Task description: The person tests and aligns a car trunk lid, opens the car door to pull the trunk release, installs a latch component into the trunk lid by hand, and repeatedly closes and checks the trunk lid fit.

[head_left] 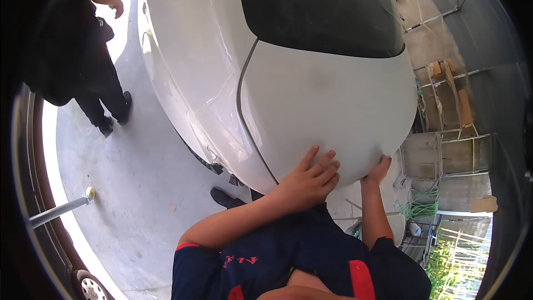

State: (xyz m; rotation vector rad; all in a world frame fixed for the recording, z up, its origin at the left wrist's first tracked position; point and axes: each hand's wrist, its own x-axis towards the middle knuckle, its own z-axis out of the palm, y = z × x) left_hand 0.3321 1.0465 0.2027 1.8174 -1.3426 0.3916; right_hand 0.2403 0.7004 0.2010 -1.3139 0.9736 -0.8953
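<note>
A white car's painted panel (pixel 327 94) fills the middle of the head view, below a dark glass window (pixel 327 8). My left hand (pixel 311 180) lies on the near part of this panel, palm down, its fingers spread. Farther right, my right hand (pixel 377 171) touches the panel's curved right edge. Its fingers point up along the paint and are partly foreshortened; nothing loose shows in it. A dark seam runs down the panel's left side to near my left forearm. A faint dark smudge or reflection shows on the paint below the glass.
At the upper left a person in dark clothes (pixel 72 50) stands beside the car. Metal racks with cardboard (pixel 463 105) and a coiled green hose (pixel 419 205) are on the right. A grey pole (pixel 61 213) juts in at lower left, near another vehicle's wheel (pixel 93 289).
</note>
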